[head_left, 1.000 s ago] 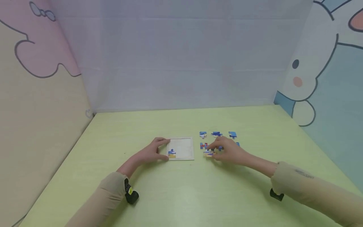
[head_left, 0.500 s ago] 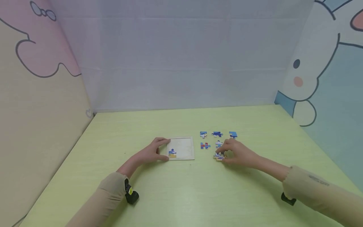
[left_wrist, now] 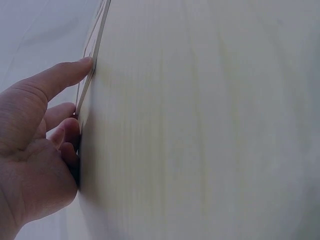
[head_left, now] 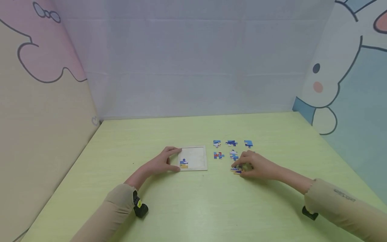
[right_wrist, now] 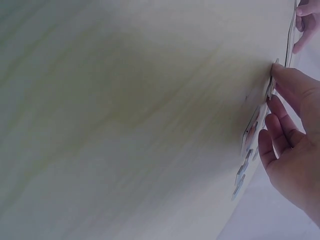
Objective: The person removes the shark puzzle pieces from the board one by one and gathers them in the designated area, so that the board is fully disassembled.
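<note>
In the head view a square, pale puzzle tray (head_left: 198, 158) lies on the table, with joined blue, white and yellow pieces (head_left: 183, 163) in its near left corner. My left hand (head_left: 161, 163) holds the tray's left side, thumb at the near corner and forefinger at the far one. My right hand (head_left: 258, 166) pinches a puzzle piece (head_left: 237, 170) with blue and yellow on it, low over the table; the fingers partly cover it. In the right wrist view the thumb and a finger (right_wrist: 287, 120) meet at this piece's edge (right_wrist: 271, 86).
Beyond the right hand lie several loose pieces: a white and blue one (head_left: 216, 143), a dark blue one (head_left: 231, 143), a light blue one (head_left: 248, 143), a red and blue one (head_left: 219, 155) and another (head_left: 233, 154). Others are partly hidden by the hand. A whitish sheet (head_left: 193, 67) hangs behind.
My right hand has moved right and nearer to me with the pinched piece, uncovering the red and blue piece. My left hand and the tray stay put.
</note>
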{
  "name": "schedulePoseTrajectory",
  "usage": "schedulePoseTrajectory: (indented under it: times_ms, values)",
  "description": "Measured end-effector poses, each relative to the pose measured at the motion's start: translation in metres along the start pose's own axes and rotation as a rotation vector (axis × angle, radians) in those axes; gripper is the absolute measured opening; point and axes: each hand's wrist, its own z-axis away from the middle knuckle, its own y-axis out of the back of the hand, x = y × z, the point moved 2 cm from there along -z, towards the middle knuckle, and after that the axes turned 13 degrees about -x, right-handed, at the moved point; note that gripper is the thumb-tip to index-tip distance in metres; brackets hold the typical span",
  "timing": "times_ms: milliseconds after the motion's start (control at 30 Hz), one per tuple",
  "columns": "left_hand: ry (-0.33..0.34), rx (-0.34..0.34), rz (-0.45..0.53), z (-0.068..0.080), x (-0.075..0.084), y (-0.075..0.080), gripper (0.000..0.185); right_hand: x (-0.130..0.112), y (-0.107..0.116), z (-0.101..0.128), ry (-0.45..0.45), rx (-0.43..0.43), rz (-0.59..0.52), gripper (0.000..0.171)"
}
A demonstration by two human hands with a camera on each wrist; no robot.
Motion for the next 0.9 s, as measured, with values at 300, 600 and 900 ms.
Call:
schedulePoseTrajectory:
  times_ms: [300,600,900]
  values:
    - [-0.001,-0.001,-0.011,-0.0015,-0.0027,0.0002,0.079,0.0017,0.0004,0.0007,-0.009,-0.028,-0.025,0.033]
    - [-0.015,-0.006,-0.003,0.0001,-0.0012,0.0007,0.079,0.0016,0.0004,0.0003,-0.010,-0.031,-0.038,0.033]
    - [-0.017,-0.002,-0.008,-0.0002,-0.0015,-0.0002,0.079,0.0023,-0.0004,-0.0009,0.000,-0.043,-0.036,0.033]
